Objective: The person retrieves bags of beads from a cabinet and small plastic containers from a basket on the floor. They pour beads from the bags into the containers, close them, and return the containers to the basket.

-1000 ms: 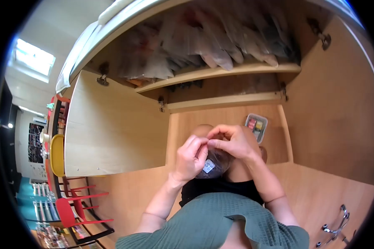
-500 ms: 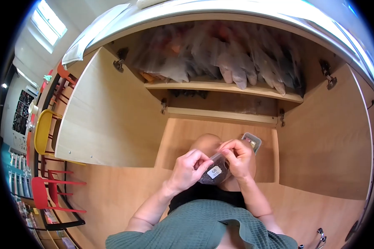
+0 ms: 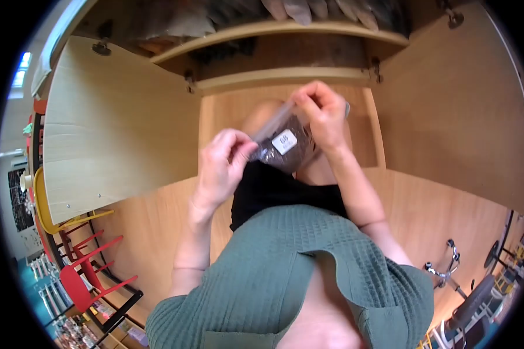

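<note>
A clear plastic zip bag (image 3: 290, 152) with dark contents and a white label is stretched between my two hands, above my lap. My left hand (image 3: 222, 166) pinches the bag's left edge between thumb and fingers. At the upper right corner, my right hand (image 3: 323, 116) grips the bag with closed fingers. The label reads something like "G8"; its smaller print is too fine to make out. What fills the bag is dark brown or black, its kind unclear.
An open cabinet stands before me, with its left door (image 3: 119, 128) and right door (image 3: 448, 110) swung wide. Filled plastic bags (image 3: 308, 9) sit on its shelf (image 3: 285, 30). Red chair (image 3: 90, 279) and yellow chair (image 3: 43, 200) are at left; a wheeled chair base (image 3: 448, 262) is at right.
My view has tipped downward, so the cabinet sits higher in it. My hands have moved apart, the left one outward, and the bag is now spread wider and tilted between them.
</note>
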